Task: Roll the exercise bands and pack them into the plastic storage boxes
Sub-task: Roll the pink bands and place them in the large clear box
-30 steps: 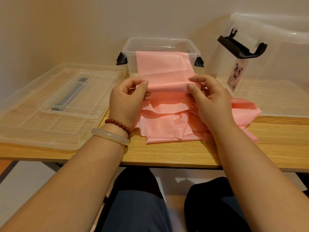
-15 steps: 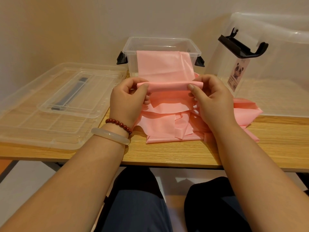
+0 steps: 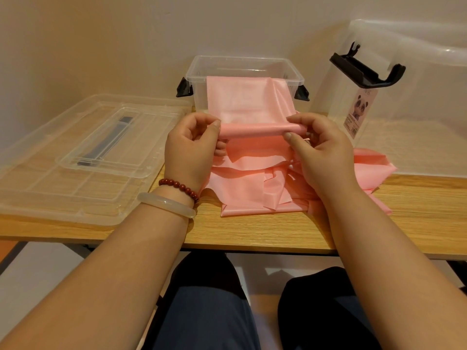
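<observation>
- This looked like a plain room in a home, though a small office was possible.
- A wood-grain table stood flush against a bare beige wall.
- Clear household storage sat on it: a small box with black clips at the back, and a big box with a panda label on the right.
- A small lid lay on a big lid on the left.
- The person sat at the table, legs under its edge, over a pale floor.
</observation>
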